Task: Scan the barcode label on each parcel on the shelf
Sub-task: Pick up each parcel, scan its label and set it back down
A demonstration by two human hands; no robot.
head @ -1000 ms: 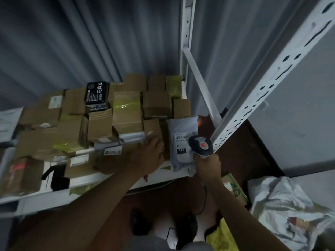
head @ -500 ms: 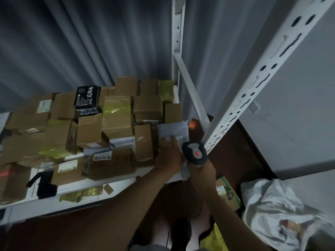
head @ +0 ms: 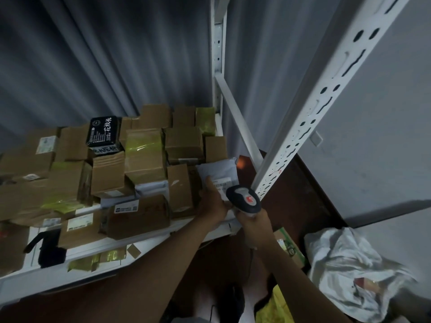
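At the shelf's near right corner, the left hand [head: 213,201] has shifted onto the grey plastic mailer bag [head: 218,170], pressing it flat while the right hand [head: 253,221] grips the black handheld scanner [head: 243,199] over its label, ready for scanning.

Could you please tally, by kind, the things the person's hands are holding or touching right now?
Scanner: 1, held in the right hand
Grey mailer bag: 1, touched by the left hand
Total: 2
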